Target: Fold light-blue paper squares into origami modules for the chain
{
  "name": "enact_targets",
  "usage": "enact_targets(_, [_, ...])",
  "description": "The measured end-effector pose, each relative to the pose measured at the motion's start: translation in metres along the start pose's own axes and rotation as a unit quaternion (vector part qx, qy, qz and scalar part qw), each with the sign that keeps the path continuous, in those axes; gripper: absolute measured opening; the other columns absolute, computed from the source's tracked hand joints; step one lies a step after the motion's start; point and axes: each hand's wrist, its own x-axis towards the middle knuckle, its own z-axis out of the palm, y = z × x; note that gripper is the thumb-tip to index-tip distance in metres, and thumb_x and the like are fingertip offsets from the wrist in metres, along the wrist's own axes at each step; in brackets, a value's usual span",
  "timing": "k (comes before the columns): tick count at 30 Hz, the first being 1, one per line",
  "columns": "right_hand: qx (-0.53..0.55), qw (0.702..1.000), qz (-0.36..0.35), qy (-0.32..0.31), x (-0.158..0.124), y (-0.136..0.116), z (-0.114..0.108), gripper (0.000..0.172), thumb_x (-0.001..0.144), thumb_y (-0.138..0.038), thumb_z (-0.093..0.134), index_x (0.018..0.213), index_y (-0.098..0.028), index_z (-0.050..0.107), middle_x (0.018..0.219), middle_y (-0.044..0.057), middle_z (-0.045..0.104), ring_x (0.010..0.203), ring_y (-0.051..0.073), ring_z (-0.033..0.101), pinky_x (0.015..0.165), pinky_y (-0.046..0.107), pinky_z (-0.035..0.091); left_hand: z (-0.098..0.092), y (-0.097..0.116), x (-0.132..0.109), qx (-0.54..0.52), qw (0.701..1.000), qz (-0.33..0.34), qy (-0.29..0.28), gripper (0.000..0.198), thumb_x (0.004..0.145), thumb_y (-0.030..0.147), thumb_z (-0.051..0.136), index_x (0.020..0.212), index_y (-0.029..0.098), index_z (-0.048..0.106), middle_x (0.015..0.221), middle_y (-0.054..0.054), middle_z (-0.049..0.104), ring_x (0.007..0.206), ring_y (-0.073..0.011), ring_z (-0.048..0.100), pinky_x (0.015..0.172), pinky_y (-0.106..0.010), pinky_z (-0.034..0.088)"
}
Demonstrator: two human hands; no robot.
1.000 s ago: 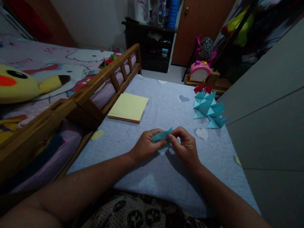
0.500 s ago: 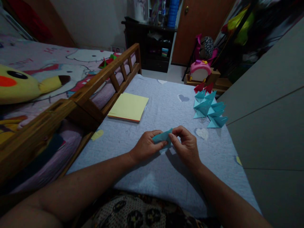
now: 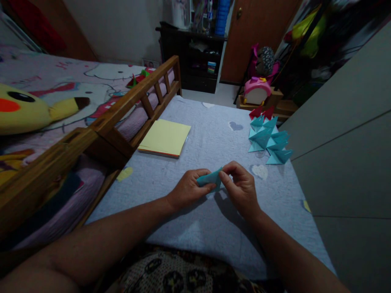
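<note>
A small folded piece of blue paper (image 3: 209,178) is held between my two hands above the cloth-covered surface (image 3: 210,142). My left hand (image 3: 191,188) grips its left side, thumb in front and fingers behind. At its upper right corner, my right hand (image 3: 240,185) pinches the paper between thumb and fingertips. Several folded blue paper pieces (image 3: 262,136) stand grouped at the right far side, with red folded paper (image 3: 267,112) just behind them. A stack of yellow square paper (image 3: 166,137) lies at the left.
A wooden rail (image 3: 137,95) runs along the left edge, with a bed and a yellow plush toy (image 3: 27,110) beyond it. A pale panel (image 3: 345,142) borders the right side. Past the far edge are a dark cabinet (image 3: 189,61) and a pink toy case (image 3: 257,90).
The blue paper has tilted slightly in my hands, and its right part looks less spread. My right hand has shifted a little to the right, still pinching the paper.
</note>
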Motion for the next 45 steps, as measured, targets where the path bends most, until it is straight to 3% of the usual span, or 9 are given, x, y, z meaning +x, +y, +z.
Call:
enact_targets(7, [0.035, 0.999, 0.038, 0.001, 0.0, 0.0, -0.001, 0.011, 0.088, -0.026, 0.065, 0.079, -0.022, 0.061, 0.073, -0.003, 0.055, 0.07, 0.014, 0.05, 0.066, 0.029, 0.04, 0.001, 0.002, 0.0, -0.022, 1.0, -0.017, -0.013, 0.017, 0.078, 0.029, 0.067, 0.072, 0.017, 0.057, 0.065, 0.003, 0.048, 0.061, -0.0107, 0.042, 0.057, -0.026, 0.034])
enact_targets(13, [0.071, 0.994, 0.046, 0.072, 0.005, -0.005, -0.007, 0.013, 0.088, -0.032, 0.067, 0.082, -0.023, 0.06, 0.073, -0.003, 0.054, 0.069, 0.013, 0.051, 0.067, 0.028, 0.043, 0.001, 0.006, -0.001, -0.04, 0.999, -0.033, 0.001, 0.019, 0.077, 0.029, 0.07, 0.069, 0.017, 0.058, 0.064, 0.003, 0.05, 0.059, -0.0102, 0.043, 0.057, -0.025, 0.034])
enact_targets(15, [0.078, 0.994, 0.073, 0.04, 0.005, -0.003, -0.008, 0.016, 0.086, -0.037, 0.068, 0.091, -0.023, 0.061, 0.078, -0.002, 0.056, 0.07, 0.014, 0.052, 0.066, 0.028, 0.044, 0.0, 0.007, -0.001, -0.066, 0.997, -0.039, 0.016, 0.021, 0.076, 0.031, 0.073, 0.07, 0.017, 0.058, 0.062, 0.004, 0.049, 0.057, -0.0096, 0.042, 0.055, -0.025, 0.034])
enact_targets(17, [0.082, 0.99, 0.108, -0.037, 0.005, 0.002, -0.008, 0.026, 0.084, -0.04, 0.07, 0.099, -0.023, 0.059, 0.081, -0.002, 0.057, 0.069, 0.014, 0.053, 0.063, 0.027, 0.044, -0.001, 0.008, 0.0, -0.093, 0.994, -0.038, 0.034, 0.023, 0.075, 0.032, 0.076, 0.072, 0.016, 0.06, 0.062, 0.003, 0.051, 0.056, -0.0094, 0.043, 0.055, -0.025, 0.035])
enact_targets(21, [0.055, 0.981, 0.139, -0.127, 0.002, 0.007, -0.004, 0.025, 0.084, -0.043, 0.069, 0.085, -0.021, 0.057, 0.067, -0.005, 0.051, 0.06, 0.012, 0.047, 0.056, 0.026, 0.038, -0.003, 0.007, 0.002, -0.131, 0.989, -0.036, 0.06, 0.025, 0.074, 0.033, 0.08, 0.078, 0.015, 0.063, 0.066, 0.002, 0.055, 0.059, -0.0096, 0.046, 0.056, -0.024, 0.037])
enact_targets(30, [0.085, 0.983, 0.139, -0.08, 0.0, 0.006, -0.001, 0.025, 0.086, -0.044, 0.068, 0.083, -0.022, 0.056, 0.073, -0.002, 0.058, 0.065, 0.014, 0.056, 0.061, 0.028, 0.044, 0.002, -0.002, 0.003, -0.214, 0.972, -0.1, 0.019, 0.035, 0.081, 0.046, 0.075, 0.089, 0.013, 0.069, 0.073, -0.005, 0.067, 0.057, -0.0126, 0.057, 0.053, -0.025, 0.046])
enact_targets(35, [0.051, 0.99, 0.111, -0.064, -0.001, 0.002, 0.001, 0.02, 0.088, -0.04, 0.065, 0.082, -0.022, 0.058, 0.074, -0.001, 0.058, 0.065, 0.014, 0.055, 0.062, 0.028, 0.045, 0.003, -0.003, 0.004, -0.176, 0.978, -0.105, 0.03, 0.038, 0.081, 0.05, 0.075, 0.085, 0.013, 0.07, 0.067, -0.005, 0.067, 0.047, -0.0089, 0.051, 0.046, -0.022, 0.041])
enact_targets(40, [0.02, 0.995, 0.082, -0.054, 0.0, -0.002, 0.003, 0.016, 0.088, -0.035, 0.063, 0.082, -0.021, 0.06, 0.072, -0.002, 0.056, 0.066, 0.014, 0.053, 0.062, 0.028, 0.043, 0.003, 0.0, 0.003, -0.161, 0.98, -0.102, 0.051, 0.035, 0.078, 0.048, 0.077, 0.08, 0.014, 0.07, 0.061, -0.002, 0.063, 0.051, -0.0104, 0.053, 0.049, -0.023, 0.039])
enact_targets(45, [0.069, 0.992, 0.093, -0.042, 0.002, -0.004, 0.001, 0.02, 0.092, -0.04, 0.06, 0.085, -0.021, 0.062, 0.067, -0.004, 0.053, 0.06, 0.012, 0.048, 0.057, 0.026, 0.041, 0.002, 0.002, 0.001, -0.142, 0.985, -0.092, 0.017, 0.031, 0.081, 0.044, 0.074, 0.08, 0.014, 0.07, 0.062, -0.002, 0.064, 0.049, -0.0087, 0.049, 0.047, -0.022, 0.033])
